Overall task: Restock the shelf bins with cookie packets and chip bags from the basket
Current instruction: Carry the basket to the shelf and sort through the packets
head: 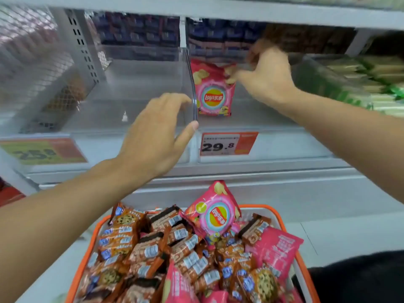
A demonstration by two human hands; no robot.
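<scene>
1. The shelf (218, 14) filled the upper half of our view, with dark packets blurred at its back and green packets (358, 82) stacked to the right.
2. The orange basket (282, 217) sat below it against us, still heaped. We judged the restocking barely begun, with nearly all the stock left to move.
3. The cookie packets (144, 252), brown and orange, made up most of that heap. None of them showed in the clear bins.
4. The left bin (140, 84), clear-walled, held no chip bag or cookie packet that we could see.
5. The right bin (262, 119) held a single item.
6. Our left hand (157, 136) reached to the divider between the two bins. Its fingers were spread and loose, gripping nothing; the thumb lay against the bin's front corner.
7. Our right hand (266, 77) reached into the right bin, thumb and fingers pinching the top right corner of the bag there.
8. The chip bag (213, 90), pink, stood upright in the right bin just beside the divider. It was the only piece shelved so far.
9. A second pink chip bag (213, 213) stood propped on top of the basket heap; other pink bags lay lower down.
10. The price tag (228, 143) on the right bin's front read 29.8.
</scene>
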